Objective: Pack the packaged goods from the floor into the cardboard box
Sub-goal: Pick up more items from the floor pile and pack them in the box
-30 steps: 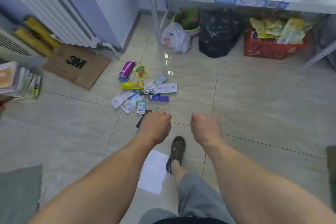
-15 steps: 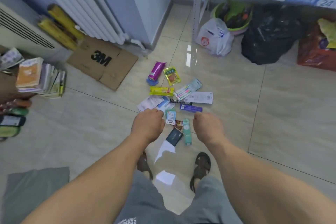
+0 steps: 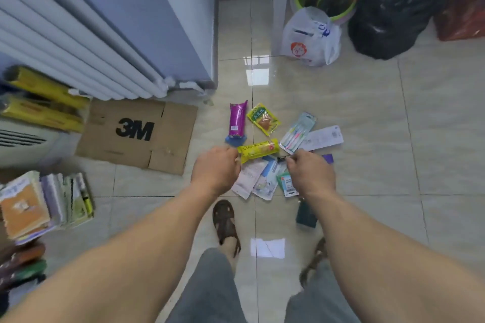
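Beige floor tiles point(image 3: 367, 118) carry the packaged goods in a loose cluster near the middle of the floor, closer in view than half a second ago: the camera has tilted down and forward, and the shelf top has left the frame. Both hands have advanced over the cluster. Left hand point(image 3: 215, 169), knuckles up and fingers curled, sits at the near end of the yellow packet point(image 3: 258, 150); whether it grips the packet cannot be told. Right hand point(image 3: 311, 174), also curled with its back to the camera, covers the near right of the cluster beside the toothbrush pack point(image 3: 298, 132); its grip state cannot be told. Purple packet point(image 3: 237, 119) and green sachet point(image 3: 263, 119) lie at the far edge. Flattened 3M cardboard point(image 3: 136, 135) lies by the radiator point(image 3: 65, 42), toward the left wall.
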